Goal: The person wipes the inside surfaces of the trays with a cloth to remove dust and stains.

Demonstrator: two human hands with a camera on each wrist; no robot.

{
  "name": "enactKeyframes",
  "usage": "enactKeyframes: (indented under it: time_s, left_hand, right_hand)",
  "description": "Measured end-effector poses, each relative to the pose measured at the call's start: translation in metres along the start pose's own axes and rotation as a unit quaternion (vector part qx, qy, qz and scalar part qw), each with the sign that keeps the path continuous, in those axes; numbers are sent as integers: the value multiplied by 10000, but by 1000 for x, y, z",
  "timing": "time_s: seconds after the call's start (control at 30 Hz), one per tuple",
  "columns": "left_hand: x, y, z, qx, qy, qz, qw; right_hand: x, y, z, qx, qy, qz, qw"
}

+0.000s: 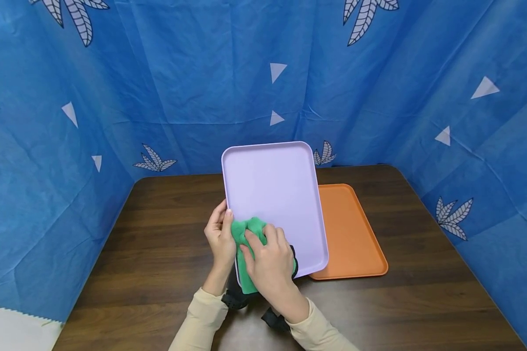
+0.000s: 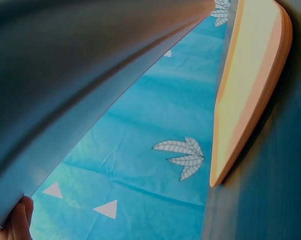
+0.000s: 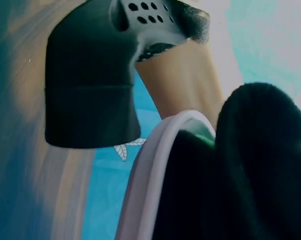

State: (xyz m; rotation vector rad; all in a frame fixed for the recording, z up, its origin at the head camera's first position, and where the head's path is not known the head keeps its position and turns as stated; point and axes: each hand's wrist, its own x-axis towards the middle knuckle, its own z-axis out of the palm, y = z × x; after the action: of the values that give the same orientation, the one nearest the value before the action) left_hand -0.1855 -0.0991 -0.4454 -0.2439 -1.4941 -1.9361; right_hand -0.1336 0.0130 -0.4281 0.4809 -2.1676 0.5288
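Observation:
A lavender rectangular tray (image 1: 274, 187) is held up, tilted, above the table in the head view. My left hand (image 1: 221, 241) grips its left edge, thumb on the front rim and fingers behind. In the left wrist view, fingertips (image 2: 21, 217) show against the tray's shadowed underside (image 2: 65, 95). My right hand (image 1: 273, 263) holds a bunched green cloth (image 1: 247, 279) with dark edging against the tray's lower left part. In the right wrist view the cloth (image 3: 263, 155) looks nearly black beside the pale tray rim (image 3: 151, 175).
An orange tray (image 1: 351, 234) lies on the brown wooden table (image 1: 158, 253), partly hidden behind the lavender one. Blue patterned curtains (image 1: 180, 87) surround the table at the back and sides. Black wrist-worn devices (image 3: 90, 95) sit under both wrists.

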Motion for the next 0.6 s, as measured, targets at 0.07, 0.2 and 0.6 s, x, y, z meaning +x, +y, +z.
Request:
enactKeyframes:
  time_s: [0.07, 0.2, 0.6]
  left_hand:
    - [0, 0, -1, 32, 16, -21, 10000]
    - [0, 1, -1, 64, 69, -63, 9999]
    - [1, 2, 0, 145, 296, -94, 9994]
  right_hand:
    - [0, -2, 1, -29, -49, -41, 10000]
    - [0, -1, 0, 61, -107, -20, 9999]
    - [0, 16, -5, 690, -211, 402, 9966]
